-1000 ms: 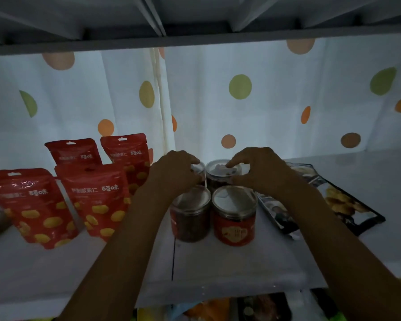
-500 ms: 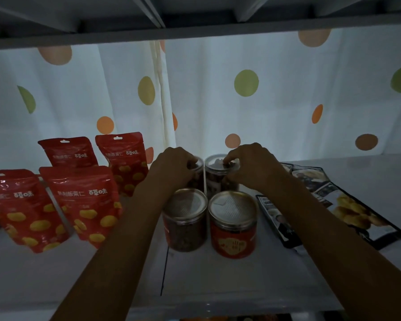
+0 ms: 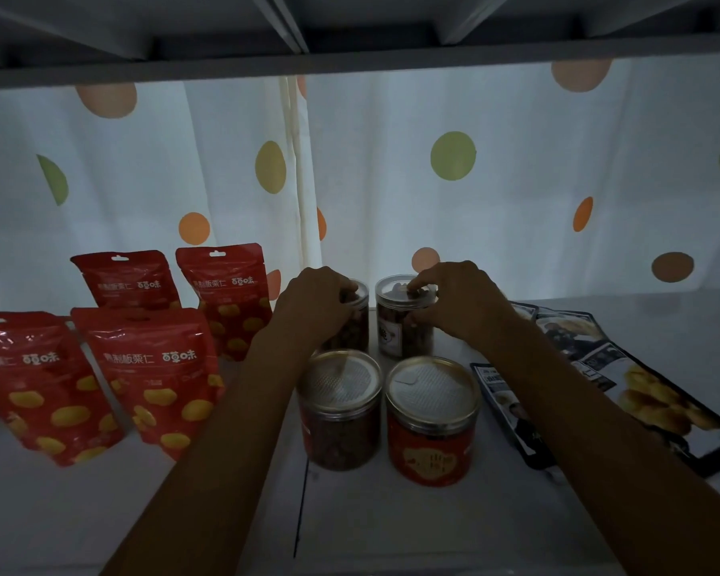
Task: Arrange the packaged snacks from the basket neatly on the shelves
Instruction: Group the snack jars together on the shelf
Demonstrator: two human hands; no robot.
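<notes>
Though rearmost, left jar (image 3: 360, 326) in left hand's (image 3: 314, 306) curled grip (right jar (image 3: 406, 336) in right hand's (image 3: 454, 303)).

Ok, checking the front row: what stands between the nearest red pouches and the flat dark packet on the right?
Head view: two foil-lidded jars side by side, the dark-filled jar and the red-labelled jar.

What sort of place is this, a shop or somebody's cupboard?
Probably a shop-style snack display or a pantry; I can't tell which. Matching red pouches stand in rows on a white shelf, lidded jars sit in a square block, and a dotted curtain hangs behind.
</notes>
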